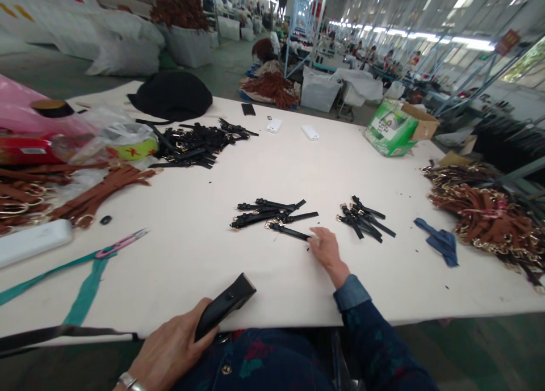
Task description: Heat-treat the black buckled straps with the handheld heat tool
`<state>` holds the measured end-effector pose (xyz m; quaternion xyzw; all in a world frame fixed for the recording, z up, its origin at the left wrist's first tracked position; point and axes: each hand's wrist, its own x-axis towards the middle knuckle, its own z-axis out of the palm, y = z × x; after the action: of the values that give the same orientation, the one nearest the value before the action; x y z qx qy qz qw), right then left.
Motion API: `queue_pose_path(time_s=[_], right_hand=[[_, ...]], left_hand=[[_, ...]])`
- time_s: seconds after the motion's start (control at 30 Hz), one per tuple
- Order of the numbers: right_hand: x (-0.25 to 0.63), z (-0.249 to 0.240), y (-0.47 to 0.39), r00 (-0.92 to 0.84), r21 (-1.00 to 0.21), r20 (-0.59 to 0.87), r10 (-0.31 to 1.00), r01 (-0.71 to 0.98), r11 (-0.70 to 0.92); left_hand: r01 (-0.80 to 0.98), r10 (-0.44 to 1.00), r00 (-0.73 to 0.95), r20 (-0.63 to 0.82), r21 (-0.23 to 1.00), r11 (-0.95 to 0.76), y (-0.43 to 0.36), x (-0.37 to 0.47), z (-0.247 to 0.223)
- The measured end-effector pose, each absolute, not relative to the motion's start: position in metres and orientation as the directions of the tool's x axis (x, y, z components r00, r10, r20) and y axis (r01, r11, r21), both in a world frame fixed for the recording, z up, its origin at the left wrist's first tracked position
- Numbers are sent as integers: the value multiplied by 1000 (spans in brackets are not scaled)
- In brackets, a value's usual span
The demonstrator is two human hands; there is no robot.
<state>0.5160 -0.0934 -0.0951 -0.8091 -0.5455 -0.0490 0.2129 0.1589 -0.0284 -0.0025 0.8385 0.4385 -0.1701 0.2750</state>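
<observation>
My left hand (176, 343) is wrapped round a black handheld tool (227, 303), like a hair clipper, near the front edge of the table. My right hand (327, 252) pinches the end of a short black strap (292, 232) with a gold buckle at its other end. That strap lies beside a small pile of black buckled straps (259, 214) in the middle of the white table (272, 277). To the right of my right hand lies another small group of black straps (366, 218).
A large heap of black straps (196, 144) lies at the back left, before a black cap (172, 96). Brown straps (489, 215) are piled at right, near a blue cloth (440, 240) and green box (392, 127). Pink scissors (121, 244) lie left.
</observation>
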Motion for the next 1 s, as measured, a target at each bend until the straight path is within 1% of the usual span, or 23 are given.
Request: queue_pose_path(time_s=[0.03,0.1,0.27,0.33,0.4,0.53,0.6,0.67,0.8,0.9,1.0], right_hand=[[498,-103,-85,374,-323,261,890,903,-285],[472,-113,-68,368,-357,205,907,891,-281],[452,-113,-46,414,-350,172,894,874,-338],[449,-110,-46,403,-343,164,900,879,-331],[442,-107,-53,334,-363,151,930,894,-262],[419,-104,-85,90,-472,98,991,881,-34],[408,-105,-102,25,-514,73,997,858,16],[399,-106,-113,32,-526,66,997,850,8],[386,-104,-117,127,-511,101,987,858,-58],[379,-102,-110,118,-492,114,986,869,-47],[375,-107,-103,119,-499,125,985,866,-41]], left_hand=[[829,643,557,-525,310,-465,-28,159,-2],[833,647,551,-527,302,-463,-29,158,-2],[848,657,528,-538,286,-447,-32,154,-6],[846,661,531,-530,292,-446,-32,151,-9],[845,668,535,-517,299,-444,-31,147,-12],[848,685,531,-500,302,-437,-28,140,-12],[856,694,517,-501,288,-430,-26,138,-10],[857,697,516,-499,277,-435,-23,139,-10],[825,676,560,-479,250,-507,-19,148,-16],[795,653,592,-473,207,-571,-17,158,-22],[785,643,595,-481,178,-593,-15,166,-25]])
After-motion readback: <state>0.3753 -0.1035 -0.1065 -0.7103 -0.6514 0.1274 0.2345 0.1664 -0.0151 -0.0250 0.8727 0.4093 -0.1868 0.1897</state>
